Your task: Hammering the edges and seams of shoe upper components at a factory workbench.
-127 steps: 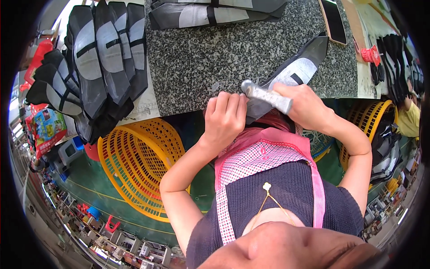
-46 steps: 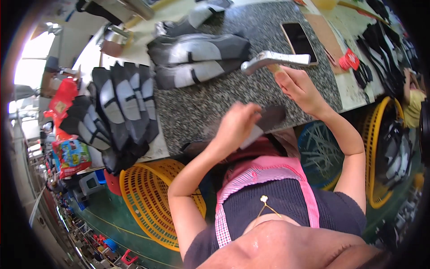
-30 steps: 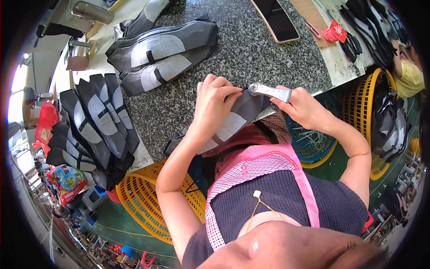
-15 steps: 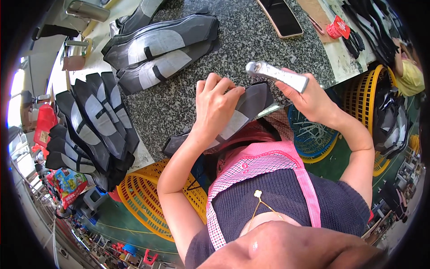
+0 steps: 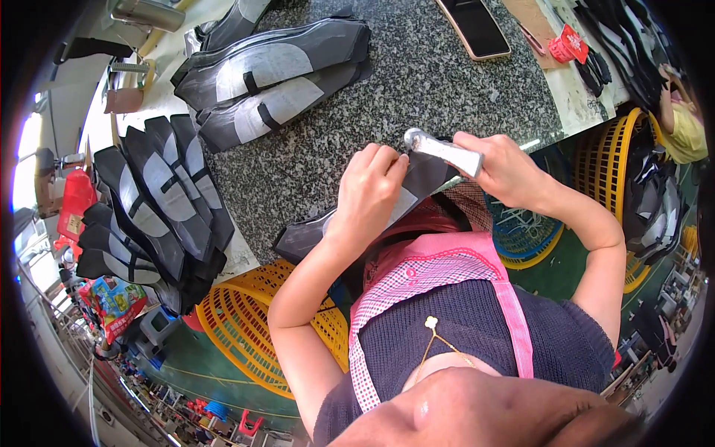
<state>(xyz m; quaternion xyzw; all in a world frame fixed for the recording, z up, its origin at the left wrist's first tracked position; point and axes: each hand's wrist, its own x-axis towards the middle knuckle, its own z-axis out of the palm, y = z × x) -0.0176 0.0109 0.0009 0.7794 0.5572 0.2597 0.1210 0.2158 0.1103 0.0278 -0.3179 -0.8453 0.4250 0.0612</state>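
My right hand (image 5: pixel 514 173) is wrapped round a silver metal hammer (image 5: pixel 445 153). Its rounded head is low over a black-and-grey shoe upper piece (image 5: pixel 427 177), right beside my left fingertips; whether it touches cannot be told. That piece lies along the near edge of the granite tabletop (image 5: pixel 417 82). My left hand (image 5: pixel 371 188) is closed on its far edge, thumb and forefinger pressed together, covering the middle of the piece. Its left end shows beyond my left wrist.
Stacked shoe upper pieces (image 5: pixel 272 71) lie at the far left, with more fanned along the left edge (image 5: pixel 160 194). A phone (image 5: pixel 477 28) and a red-labelled spool (image 5: pixel 567 45) are at the far right. Yellow baskets (image 5: pixel 246 328) and a blue basket (image 5: pixel 525 231) stand below.
My right hand has moved left, bringing the hammer head down beside my left fingertips. My left hand has shifted slightly right and nearer to me, its fingers more tightly curled.
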